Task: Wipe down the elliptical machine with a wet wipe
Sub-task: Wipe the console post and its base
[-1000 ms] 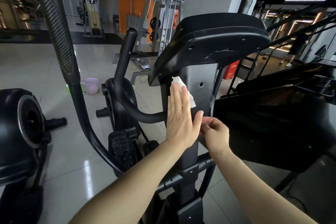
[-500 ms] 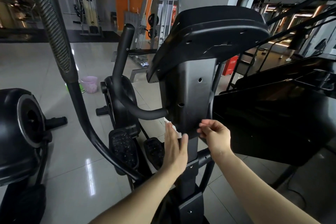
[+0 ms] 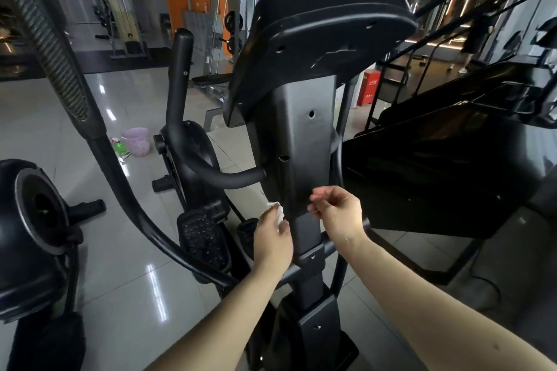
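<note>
Your left hand (image 3: 272, 238) holds the wet wipe (image 3: 278, 211) at the post (image 3: 301, 144) to clean it. Your right hand (image 3: 336, 214) curls close by; I cannot tell if it grips.

The left forearm (image 3: 229, 304) and the right forearm (image 3: 422, 295), both bare, reach up and forward and converge toward the middle. The left hand (image 3: 274, 239) shows its back, fingers curled round a crumpled wet wipe (image 3: 276, 210) that pokes out above the knuckles. The right hand (image 3: 337, 214) hangs just beside it and slightly higher, wrist bent, fingers curled in with the thumb against the forefinger, nothing visible between them.
</note>
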Demonstrator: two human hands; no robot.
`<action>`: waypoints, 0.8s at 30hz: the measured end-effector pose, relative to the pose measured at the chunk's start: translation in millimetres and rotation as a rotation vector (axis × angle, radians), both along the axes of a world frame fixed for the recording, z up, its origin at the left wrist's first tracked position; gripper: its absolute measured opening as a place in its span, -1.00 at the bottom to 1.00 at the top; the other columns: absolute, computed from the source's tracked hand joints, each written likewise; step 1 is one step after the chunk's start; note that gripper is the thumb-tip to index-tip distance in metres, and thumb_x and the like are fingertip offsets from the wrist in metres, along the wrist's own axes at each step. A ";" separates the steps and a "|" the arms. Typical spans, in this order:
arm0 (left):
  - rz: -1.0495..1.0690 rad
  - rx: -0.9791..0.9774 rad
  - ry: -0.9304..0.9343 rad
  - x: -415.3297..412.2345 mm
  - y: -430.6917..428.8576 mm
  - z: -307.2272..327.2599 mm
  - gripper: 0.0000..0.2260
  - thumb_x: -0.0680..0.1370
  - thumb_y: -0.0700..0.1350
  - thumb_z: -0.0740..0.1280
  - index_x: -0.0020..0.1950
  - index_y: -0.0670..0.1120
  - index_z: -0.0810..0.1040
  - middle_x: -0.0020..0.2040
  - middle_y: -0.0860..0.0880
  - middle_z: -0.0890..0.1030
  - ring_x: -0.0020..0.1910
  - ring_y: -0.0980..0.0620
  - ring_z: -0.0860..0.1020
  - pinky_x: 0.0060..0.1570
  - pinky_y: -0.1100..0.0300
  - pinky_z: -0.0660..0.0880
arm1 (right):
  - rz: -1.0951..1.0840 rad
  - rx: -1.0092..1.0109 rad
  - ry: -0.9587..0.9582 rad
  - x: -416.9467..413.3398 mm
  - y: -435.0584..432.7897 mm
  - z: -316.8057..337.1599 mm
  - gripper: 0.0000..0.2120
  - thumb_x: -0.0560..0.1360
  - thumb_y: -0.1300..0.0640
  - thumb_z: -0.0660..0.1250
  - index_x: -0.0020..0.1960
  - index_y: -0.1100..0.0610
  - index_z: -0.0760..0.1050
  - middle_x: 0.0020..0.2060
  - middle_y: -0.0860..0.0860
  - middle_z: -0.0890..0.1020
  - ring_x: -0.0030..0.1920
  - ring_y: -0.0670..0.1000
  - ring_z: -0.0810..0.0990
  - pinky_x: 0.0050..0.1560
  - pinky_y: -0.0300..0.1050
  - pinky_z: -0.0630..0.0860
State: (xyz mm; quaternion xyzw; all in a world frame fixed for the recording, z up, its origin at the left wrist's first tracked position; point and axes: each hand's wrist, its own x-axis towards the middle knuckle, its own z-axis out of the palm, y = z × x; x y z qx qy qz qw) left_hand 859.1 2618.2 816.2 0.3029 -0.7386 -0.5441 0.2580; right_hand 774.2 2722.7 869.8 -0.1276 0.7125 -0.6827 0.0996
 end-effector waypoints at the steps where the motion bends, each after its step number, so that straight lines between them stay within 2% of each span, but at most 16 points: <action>1: -0.001 0.002 -0.009 5.7 -2.6 4.9 -0.71 0.68 -0.19 0.20 0.37 -0.13 0.55 0.23 -0.08 0.61 0.04 0.23 0.59 -0.01 0.48 0.39 | 0.021 0.015 -0.006 3.7 -0.8 -2.0 -0.84 0.61 0.39 0.30 0.01 0.20 0.62 -0.12 0.14 0.70 -0.20 0.01 0.70 -0.20 -0.22 0.63; 2: -0.005 0.004 0.000 9.5 -5.5 9.9 -0.77 0.68 -0.16 0.18 0.24 -0.13 0.59 0.09 -0.08 0.64 -0.10 0.22 0.59 -0.13 0.43 0.41 | 0.055 0.035 -0.010 7.2 -2.0 -4.0 -0.85 0.61 0.37 0.31 0.01 0.20 0.62 -0.12 0.13 0.70 -0.17 0.03 0.70 -0.18 -0.19 0.65; 4: -0.010 -0.016 0.036 15.9 -10.0 21.7 -0.81 0.68 -0.13 0.19 0.07 -0.10 0.60 -0.11 -0.01 0.62 -0.15 0.09 0.57 -0.22 0.27 0.42 | 0.160 0.051 -0.035 15.6 -5.1 -6.7 -0.88 0.61 0.32 0.34 0.06 0.19 0.63 -0.10 0.11 0.70 -0.07 0.07 0.72 -0.12 -0.12 0.68; 5: -0.025 -0.018 0.049 19.5 -10.9 27.9 -0.82 0.68 -0.13 0.20 0.02 -0.08 0.59 -0.17 0.03 0.60 -0.19 0.10 0.56 -0.25 0.24 0.40 | 0.221 0.027 -0.055 20.9 -7.2 -6.1 -0.89 0.61 0.30 0.36 0.08 0.19 0.64 -0.09 0.12 0.71 -0.04 0.09 0.73 -0.07 -0.07 0.69; 8: -0.149 0.027 0.116 30.5 -10.2 46.7 -0.79 0.68 -0.19 0.21 -0.02 -0.10 0.63 -0.26 0.09 0.59 -0.32 0.28 0.51 -0.32 0.40 0.38 | 0.291 -0.072 -0.055 31.0 -14.5 -2.3 -0.88 0.56 0.28 0.44 0.10 0.18 0.66 -0.06 0.12 0.75 0.00 0.13 0.74 0.06 0.01 0.68; 11: -0.296 0.093 0.165 36.6 -16.6 60.1 -0.76 0.55 -0.14 0.21 -0.07 -0.23 0.65 -0.17 -0.01 0.64 -0.17 0.21 0.55 -0.13 0.35 0.42 | 0.182 -0.064 0.013 34.3 -19.1 5.0 -0.88 0.51 0.31 0.49 0.04 0.22 0.66 -0.10 0.10 0.75 -0.07 0.10 0.75 0.05 -0.02 0.68; 12: -0.334 0.107 0.168 37.8 -19.1 64.3 -0.73 0.49 -0.11 0.20 -0.07 -0.20 0.66 -0.10 -0.01 0.65 -0.09 0.17 0.55 -0.04 0.32 0.42 | 0.143 -0.040 0.041 35.3 -20.1 8.0 -0.90 0.50 0.31 0.50 0.01 0.22 0.66 -0.13 0.10 0.74 -0.10 0.07 0.74 0.03 -0.05 0.68; 13: -0.354 0.113 0.144 38.0 -21.8 67.4 -0.74 0.49 -0.09 0.19 -0.05 -0.08 0.68 0.00 0.03 0.64 0.02 0.16 0.55 0.05 0.30 0.42 | 0.108 -0.019 0.071 35.5 -21.1 11.8 -0.93 0.50 0.31 0.50 -0.03 0.21 0.67 -0.17 0.09 0.74 -0.15 0.03 0.73 0.00 -0.10 0.66; 15: -0.344 0.078 0.115 38.8 -28.2 73.2 -0.77 0.64 -0.06 0.20 0.00 0.19 0.62 0.14 0.12 0.56 0.15 0.22 0.51 0.16 0.33 0.39 | 0.016 0.008 0.150 32.3 -23.6 24.6 -0.93 0.51 0.32 0.47 -0.10 0.18 0.67 -0.22 0.06 0.72 -0.22 -0.04 0.68 -0.09 -0.18 0.62; 16: -0.303 0.069 0.134 39.2 -31.5 76.0 -0.77 0.68 -0.05 0.20 0.07 0.21 0.62 0.16 0.14 0.54 0.13 0.29 0.51 0.11 0.42 0.38 | -0.053 0.014 0.198 27.0 -26.4 32.8 -0.91 0.51 0.31 0.45 -0.12 0.15 0.66 -0.22 0.05 0.71 -0.23 -0.04 0.67 -0.11 -0.18 0.62; 18: -0.198 0.117 0.203 37.6 -39.7 77.5 -0.77 0.69 -0.03 0.22 0.25 0.11 0.63 0.18 0.07 0.56 -0.01 0.34 0.56 -0.10 0.52 0.42 | -0.205 0.002 0.306 12.8 -32.8 51.0 -0.87 0.51 0.27 0.44 -0.14 0.06 0.64 -0.20 0.04 0.70 -0.18 -0.04 0.67 -0.06 -0.15 0.64; 20: -0.137 0.180 0.217 36.5 -48.2 74.8 -0.77 0.67 -0.08 0.27 0.28 0.02 0.62 0.18 0.01 0.61 -0.09 0.27 0.59 -0.19 0.55 0.42 | -0.281 0.007 0.432 3.3 -41.8 65.5 -0.82 0.53 0.23 0.43 -0.14 -0.05 0.59 -0.11 0.03 0.67 -0.13 -0.06 0.66 -0.01 -0.18 0.63; 22: -0.162 0.184 0.187 39.9 -54.3 71.1 -0.78 0.66 -0.15 0.29 0.27 -0.02 0.63 0.16 0.03 0.64 -0.01 0.19 0.62 -0.16 0.51 0.47 | -0.262 0.048 0.516 3.9 -53.6 66.4 -0.84 0.53 0.21 0.44 -0.10 -0.05 0.58 -0.03 0.04 0.63 -0.10 -0.09 0.65 0.01 -0.22 0.60; 24: -0.194 0.185 0.166 44.3 -61.0 65.5 -0.79 0.65 -0.17 0.29 0.23 -0.02 0.64 0.13 0.08 0.65 0.02 0.12 0.65 -0.07 0.42 0.52 | -0.248 0.083 0.577 10.1 -61.7 57.8 -0.93 0.53 0.21 0.45 -0.06 0.06 0.60 -0.01 0.03 0.60 -0.10 -0.10 0.64 -0.02 -0.29 0.57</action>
